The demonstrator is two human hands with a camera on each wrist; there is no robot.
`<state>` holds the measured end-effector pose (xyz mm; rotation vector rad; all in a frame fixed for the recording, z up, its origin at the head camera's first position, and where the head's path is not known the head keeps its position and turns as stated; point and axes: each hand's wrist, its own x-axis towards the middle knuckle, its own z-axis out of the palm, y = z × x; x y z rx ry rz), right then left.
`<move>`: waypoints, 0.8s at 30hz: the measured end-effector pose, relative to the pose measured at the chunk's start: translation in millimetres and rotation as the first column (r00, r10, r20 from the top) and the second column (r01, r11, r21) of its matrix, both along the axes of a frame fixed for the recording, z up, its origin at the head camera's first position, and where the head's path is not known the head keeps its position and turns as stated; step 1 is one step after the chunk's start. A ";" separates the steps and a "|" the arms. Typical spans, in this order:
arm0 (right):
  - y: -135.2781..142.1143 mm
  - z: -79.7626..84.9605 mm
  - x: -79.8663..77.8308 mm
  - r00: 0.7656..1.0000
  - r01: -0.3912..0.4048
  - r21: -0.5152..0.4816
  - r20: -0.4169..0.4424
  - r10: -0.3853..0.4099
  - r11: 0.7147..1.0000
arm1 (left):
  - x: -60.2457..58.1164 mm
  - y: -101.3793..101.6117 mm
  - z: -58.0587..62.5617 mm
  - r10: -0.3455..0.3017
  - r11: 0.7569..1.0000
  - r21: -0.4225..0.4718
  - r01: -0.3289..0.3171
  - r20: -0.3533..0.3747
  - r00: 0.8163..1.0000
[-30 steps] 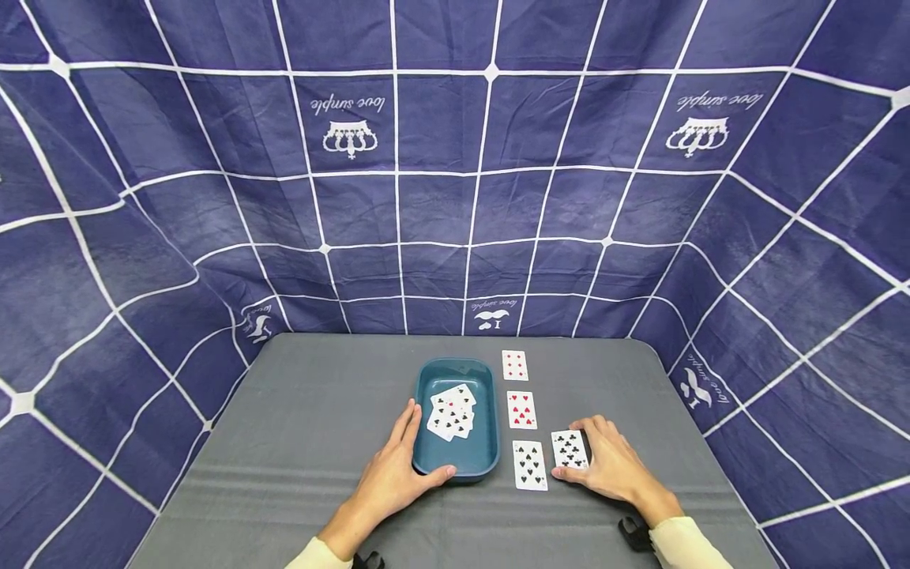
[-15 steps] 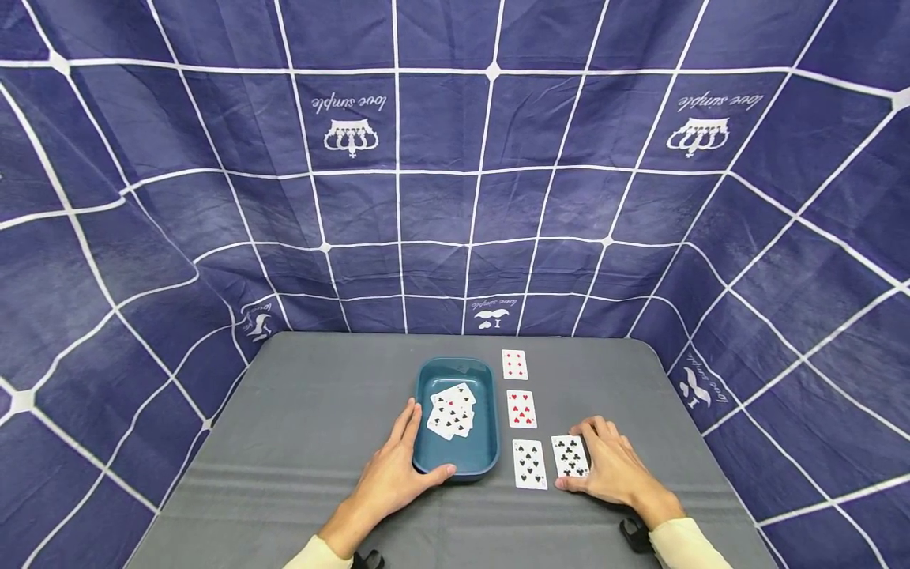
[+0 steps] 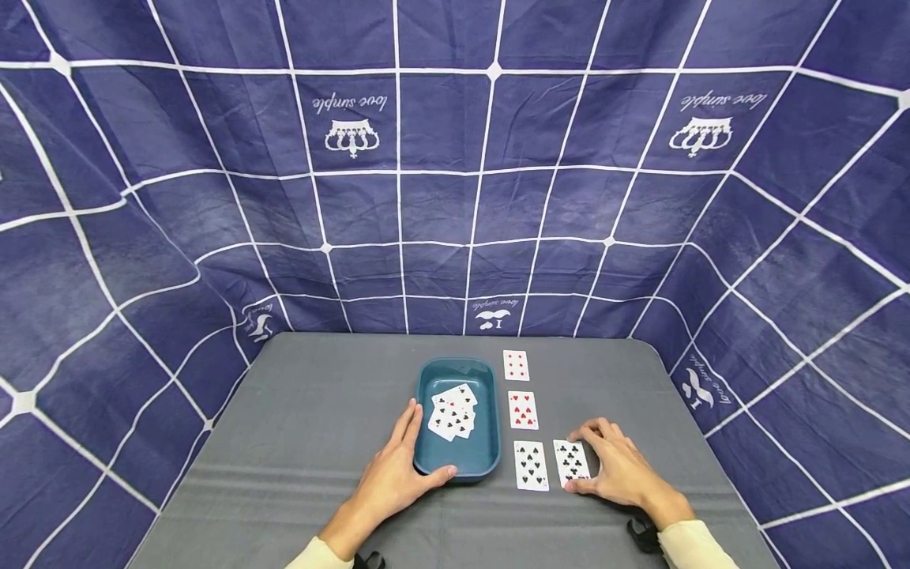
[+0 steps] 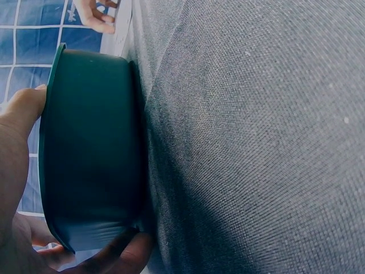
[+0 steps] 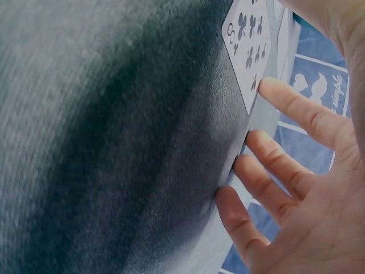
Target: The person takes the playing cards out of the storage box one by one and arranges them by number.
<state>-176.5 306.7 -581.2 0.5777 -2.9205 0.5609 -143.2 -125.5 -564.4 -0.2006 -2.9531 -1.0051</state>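
Observation:
My left hand [image 3: 391,478] grips the near left corner of a teal plastic tray [image 3: 494,442], thumb on its near rim and fingers along its left side. Overlapping playing cards [image 3: 451,411] lie face up inside it. At the right, my right hand [image 3: 622,466] holds a clubs playing card [image 3: 571,461] flat on the table, its thumb at the near edge and index finger at the far edge. The right wrist view shows the index fingertip touching that card [image 5: 248,54] near a corner, the other fingertips resting on the cloth. A spades card [image 3: 531,466] lies just left of it.
Right of the tray, a hearts card [image 3: 523,410] and a diamonds card [image 3: 516,365] line up behind the spades card. Grey cloth covers the table [image 3: 334,387]. Blue curtains with white grid lines [image 3: 441,205] enclose its back and sides.
My right hand has shifted the clubs card slightly toward me, bringing it roughly level with the spades card. The left hand, tray and other cards have stayed put.

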 end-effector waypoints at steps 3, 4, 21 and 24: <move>2.5 0.0 0.6 1.000 -0.007 0.000 -0.002 0.007 1.000 | 0.2 0.4 -0.1 0.000 1.000 -0.002 0.000 -0.001 1.000; 3.1 0.1 0.9 1.000 -0.008 0.000 -0.005 0.008 1.000 | 0.2 0.5 0.0 0.000 1.000 -0.002 0.000 -0.002 1.000; 7.0 0.7 3.1 1.000 -0.003 -0.008 0.009 0.003 1.000 | 0.6 0.8 0.3 0.001 1.000 0.001 -0.001 0.005 1.000; 6.3 2.2 3.7 1.000 -0.004 -0.011 0.004 0.004 1.000 | 0.0 0.5 -0.3 0.000 1.000 -0.001 0.000 0.005 1.000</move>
